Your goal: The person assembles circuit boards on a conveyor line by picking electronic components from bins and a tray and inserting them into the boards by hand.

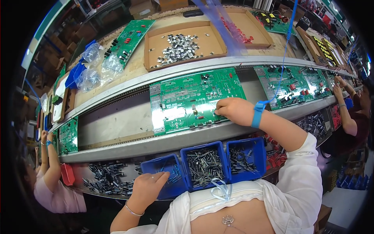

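Note:
A green circuit board (175, 93) lies on the conveyor rails in front of me, with a few small parts standing on it. My right hand (235, 110) is over its right part, fingers closed in a pinch at the board's surface; whatever they hold is hidden. A blue band with a coiled cord circles that wrist. My left hand (149, 188) reaches over the left blue bin (171, 191), which has small blue-bodied leaded parts in it. Its fingers are drawn together, and anything between them is too small to make out.
Two more blue bins, a middle one (204, 167) and a right one (243, 158), hold leaded components. Loose dark capacitors (107, 177) lie at left. Beyond the metal rail (117, 84) stands a cardboard tray (183, 46) of silvery parts. Co-workers' arms reach in at both sides.

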Motion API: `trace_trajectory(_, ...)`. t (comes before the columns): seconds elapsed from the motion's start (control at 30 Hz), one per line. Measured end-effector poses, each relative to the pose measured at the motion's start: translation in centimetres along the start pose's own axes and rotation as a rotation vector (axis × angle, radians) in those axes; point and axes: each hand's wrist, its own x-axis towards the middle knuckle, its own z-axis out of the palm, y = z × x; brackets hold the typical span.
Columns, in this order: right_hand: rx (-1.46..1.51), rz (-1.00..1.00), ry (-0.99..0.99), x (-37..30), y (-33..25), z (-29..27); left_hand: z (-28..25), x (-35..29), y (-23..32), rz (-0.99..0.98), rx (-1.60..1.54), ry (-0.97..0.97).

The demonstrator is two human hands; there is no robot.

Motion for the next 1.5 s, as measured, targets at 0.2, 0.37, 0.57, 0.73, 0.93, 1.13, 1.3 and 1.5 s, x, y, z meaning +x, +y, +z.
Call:
trace_trajectory(0.2, 0.236, -0.045, 0.135, -0.9, -3.4, -3.9, -1.5, 1.6, -0.2, -0.107, -0.150, 0.294)
trace_trajectory(0.37, 0.176, -0.563, -0.217, 1.2, -13.5, -2.0, -4.2, 10.1, -0.7, -0.057, -0.255, 0.335)
trace_trajectory(0.57, -0.032, -0.532, -0.454, 5.6, -21.2, 6.0, -0.2, 21.6, 1.1, -0.100, -0.643, 0.151)
trace_trajectory(0.73, 0.068, -0.146, -0.457, 6.8, -21.4, 10.1, 2.5, 24.4, 1.7, -0.085, -0.581, 0.125)
trace_trajectory(0.93, 0.140, -0.305, -0.214, 6.3, -19.5, 11.6, 4.1, 25.3, 1.2, -0.026, -0.509, 0.129)
trace_trajectory(1.13, 0.116, -0.335, -0.254, 6.0, -18.8, 10.9, 4.0, 25.4, 1.5, -0.030, -0.517, 0.134)
trace_trajectory(1.3, 0.130, -0.268, -0.180, 5.6, -19.4, 11.8, 4.8, 25.1, 2.5, 0.085, -0.252, 0.229)
trace_trajectory(1.5, 0.097, -0.405, -0.368, 5.9, -19.4, 9.7, 5.0, 25.0, 2.7, 0.099, -0.094, 0.207)
